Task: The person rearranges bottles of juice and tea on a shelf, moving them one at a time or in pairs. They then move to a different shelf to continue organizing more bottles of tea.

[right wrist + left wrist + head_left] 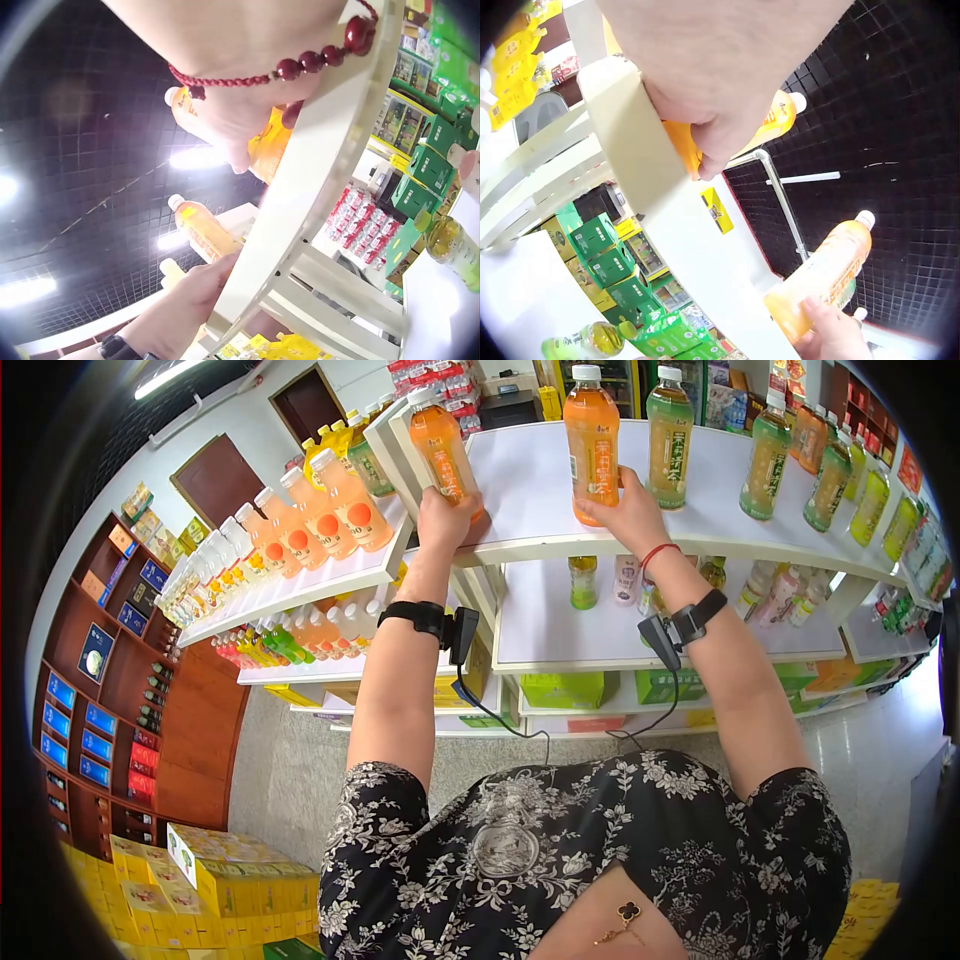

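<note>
In the head view, my left hand (pixel 447 520) grips the lower part of an orange-tea bottle (pixel 440 448) with a white cap, at the left end of the white top shelf (pixel 520 470). My right hand (pixel 628 518) holds a matching orange-tea bottle (pixel 592 435) low on its body, thumb and fingers around it, near the shelf's front edge. Both bottles stand roughly upright, a gap of bare shelf between them. The left wrist view shows the right-hand bottle (pixel 825 274) from the side. From the right wrist, the left-hand bottle (pixel 204 229) appears beyond the shelf edge.
Green-labelled tea bottles (pixel 668 445) line the top shelf to the right. Peach-coloured drink bottles (pixel 355 510) fill the left shelf. A lower shelf (pixel 560 630) carries more bottles, with green cartons (pixel 562 690) beneath. Yellow boxes (pixel 240 880) are stacked on the floor at left.
</note>
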